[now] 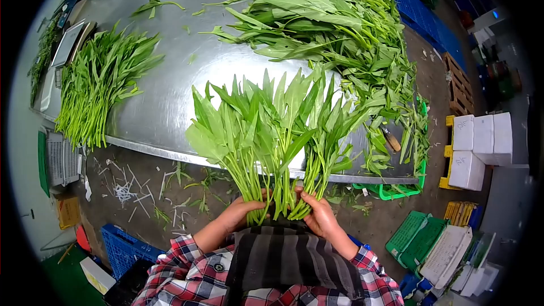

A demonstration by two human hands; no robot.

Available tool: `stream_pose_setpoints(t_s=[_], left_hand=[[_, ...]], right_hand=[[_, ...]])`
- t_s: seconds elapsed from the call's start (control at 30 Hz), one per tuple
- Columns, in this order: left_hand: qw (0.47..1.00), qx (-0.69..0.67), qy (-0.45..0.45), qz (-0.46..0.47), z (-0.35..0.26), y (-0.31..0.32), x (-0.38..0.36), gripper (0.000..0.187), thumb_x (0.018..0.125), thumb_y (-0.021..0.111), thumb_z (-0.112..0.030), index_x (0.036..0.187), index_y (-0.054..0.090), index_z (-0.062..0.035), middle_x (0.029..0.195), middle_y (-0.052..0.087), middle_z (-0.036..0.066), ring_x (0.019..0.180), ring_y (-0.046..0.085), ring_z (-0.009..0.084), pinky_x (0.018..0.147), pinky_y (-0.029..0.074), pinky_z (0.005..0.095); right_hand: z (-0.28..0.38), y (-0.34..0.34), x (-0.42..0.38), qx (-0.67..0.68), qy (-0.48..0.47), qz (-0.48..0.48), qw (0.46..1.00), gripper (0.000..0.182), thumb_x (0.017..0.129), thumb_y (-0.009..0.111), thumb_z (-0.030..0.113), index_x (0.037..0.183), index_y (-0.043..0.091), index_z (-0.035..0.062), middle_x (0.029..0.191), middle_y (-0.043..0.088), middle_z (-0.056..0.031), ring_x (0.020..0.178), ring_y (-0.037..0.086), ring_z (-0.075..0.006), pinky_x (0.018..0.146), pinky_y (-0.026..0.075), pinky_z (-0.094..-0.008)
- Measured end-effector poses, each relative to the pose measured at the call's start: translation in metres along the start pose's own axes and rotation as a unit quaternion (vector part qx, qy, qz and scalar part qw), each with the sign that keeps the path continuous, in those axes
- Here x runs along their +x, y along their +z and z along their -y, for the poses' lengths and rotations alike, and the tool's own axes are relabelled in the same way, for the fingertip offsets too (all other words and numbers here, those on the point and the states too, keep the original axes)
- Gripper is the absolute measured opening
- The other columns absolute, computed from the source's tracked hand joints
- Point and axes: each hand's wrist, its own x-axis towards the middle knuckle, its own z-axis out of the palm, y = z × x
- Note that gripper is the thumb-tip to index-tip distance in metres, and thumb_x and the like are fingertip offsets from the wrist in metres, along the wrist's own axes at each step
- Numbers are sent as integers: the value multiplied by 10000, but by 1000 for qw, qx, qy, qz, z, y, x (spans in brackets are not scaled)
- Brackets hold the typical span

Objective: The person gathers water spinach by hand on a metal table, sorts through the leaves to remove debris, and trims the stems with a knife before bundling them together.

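Observation:
A bunch of long-stemmed leafy greens (266,130) stands upright in front of me, its leaves fanned out over the edge of a steel table (170,96). My left hand (241,211) grips the stems at the lower left. My right hand (317,211) closes on the stems at the lower right. Both hands sit just above a striped apron and plaid sleeves.
A large heap of loose greens (334,28) covers the table's far right. A tidy bundle of greens (96,85) lies at the left by a scale (69,42). Green crates (419,238), blue crates (122,249) and white boxes (481,141) stand on the littered floor.

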Motion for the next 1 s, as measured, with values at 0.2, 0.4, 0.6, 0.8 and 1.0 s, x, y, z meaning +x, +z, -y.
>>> stream_pose_setpoints(t_s=[0.2, 0.4, 0.6, 0.8, 1.0], left_hand=[[987, 161, -1, 22, -5, 13, 15, 409, 872, 579, -237, 1202, 510, -5, 1091, 585, 73, 977, 555, 147, 800, 459, 273], [995, 102, 7, 2, -1, 22, 17, 328, 852, 583, -157, 1130, 546, 12, 1061, 603, 80, 933, 579, 157, 817, 461, 277], [997, -36, -73, 16, -4, 15, 14, 413, 787, 570, -46, 1184, 477, 19, 1102, 579, 152, 989, 587, 245, 864, 485, 346], [993, 39, -78, 79, -11, 25, 16, 436, 773, 668, -92, 1167, 512, 12, 1120, 578, 103, 1014, 552, 182, 887, 424, 290], [992, 81, -73, 70, 1, 26, 27, 368, 764, 662, -72, 1102, 557, 26, 1034, 620, 96, 923, 594, 180, 831, 450, 282]], right_hand=[[-7, 1, 5, 1, 9, -17, 1000, 309, 894, 533, 148, 1159, 518, -9, 1098, 564, -101, 1012, 533, -202, 867, 415, -315], [-6, -8, 0, -572, -212, 29, 792, 384, 823, 624, 234, 1129, 550, 14, 1200, 458, -195, 1056, 498, -299, 933, 369, -334], [17, -15, -22, -568, -170, 154, 790, 271, 837, 594, 180, 1053, 585, 17, 1078, 520, -162, 984, 534, -322, 833, 439, -349], [2, -17, -5, -654, -287, 193, 673, 107, 776, 589, 124, 817, 598, 26, 828, 556, -132, 818, 543, -323, 719, 453, -398], [17, 1, -13, -628, -235, 265, 693, 108, 793, 586, 105, 855, 609, 20, 839, 572, -130, 825, 557, -311, 702, 455, -366]])
